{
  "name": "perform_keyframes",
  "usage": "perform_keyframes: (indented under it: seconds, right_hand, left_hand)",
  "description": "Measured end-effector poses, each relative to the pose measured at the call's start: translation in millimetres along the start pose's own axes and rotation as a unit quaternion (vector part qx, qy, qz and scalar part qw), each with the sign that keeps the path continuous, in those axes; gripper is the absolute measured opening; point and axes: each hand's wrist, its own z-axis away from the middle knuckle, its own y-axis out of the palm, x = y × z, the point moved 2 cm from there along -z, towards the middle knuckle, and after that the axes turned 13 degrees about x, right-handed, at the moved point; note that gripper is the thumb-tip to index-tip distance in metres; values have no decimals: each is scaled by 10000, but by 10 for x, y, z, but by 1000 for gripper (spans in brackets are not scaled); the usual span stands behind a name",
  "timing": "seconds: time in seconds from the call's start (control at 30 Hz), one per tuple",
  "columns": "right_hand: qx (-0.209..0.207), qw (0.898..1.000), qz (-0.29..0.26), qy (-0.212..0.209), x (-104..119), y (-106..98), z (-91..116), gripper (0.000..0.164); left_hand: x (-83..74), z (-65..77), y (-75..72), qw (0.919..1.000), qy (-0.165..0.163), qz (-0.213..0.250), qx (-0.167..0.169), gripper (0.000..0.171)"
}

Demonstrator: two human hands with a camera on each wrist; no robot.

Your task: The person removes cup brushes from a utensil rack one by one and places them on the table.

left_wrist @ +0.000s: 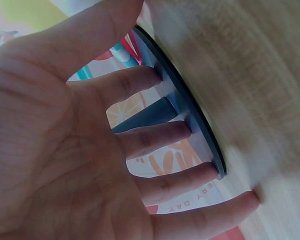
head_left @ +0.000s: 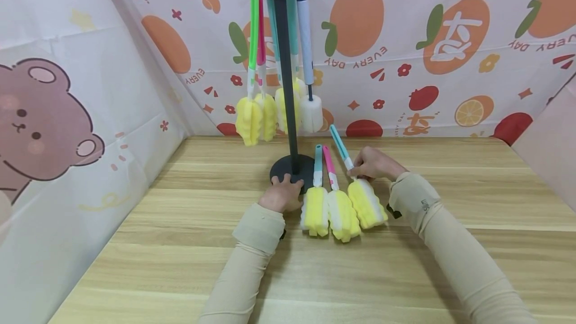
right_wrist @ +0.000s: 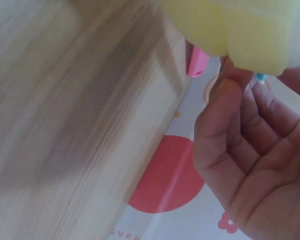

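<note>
My right hand (head_left: 375, 163) pinches the lower handle of a teal-handled sponge brush (head_left: 366, 204), whose yellow and white head points toward me. In the right wrist view the yellow sponge head (right_wrist: 260, 42) hangs over the curled fingers (right_wrist: 225, 100). With fingers spread, my left hand (head_left: 281, 195) rests its fingertips on the round black base (head_left: 279, 166) of a stand. Between the hands lie a second teal-handled sponge brush (head_left: 316, 209) and a pink-handled sponge brush (head_left: 343, 214), side by side with handles pointing away.
From the top of the black stand (head_left: 288, 74) hang several brushes, among them a green-handled one (head_left: 249, 119), a pink one (head_left: 268, 119) and a blue-handled one with a white head (head_left: 311, 114). A fruit-patterned cloth (head_left: 450, 89) backs the wooden table (head_left: 180, 264).
</note>
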Motion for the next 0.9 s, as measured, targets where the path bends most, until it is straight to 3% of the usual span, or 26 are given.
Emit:
perform_keyframes:
  seconds: [0.7,0.9]
  right_hand:
    - [151,9997,147,149,-18,72,-46,16]
    - [200,9998,34,-7,-16,51,-34,12]
  left_hand:
    - [3,15,-13,10000,-12,-37,58,55]
    - [5,20,-11,10000,1,-5,16,55]
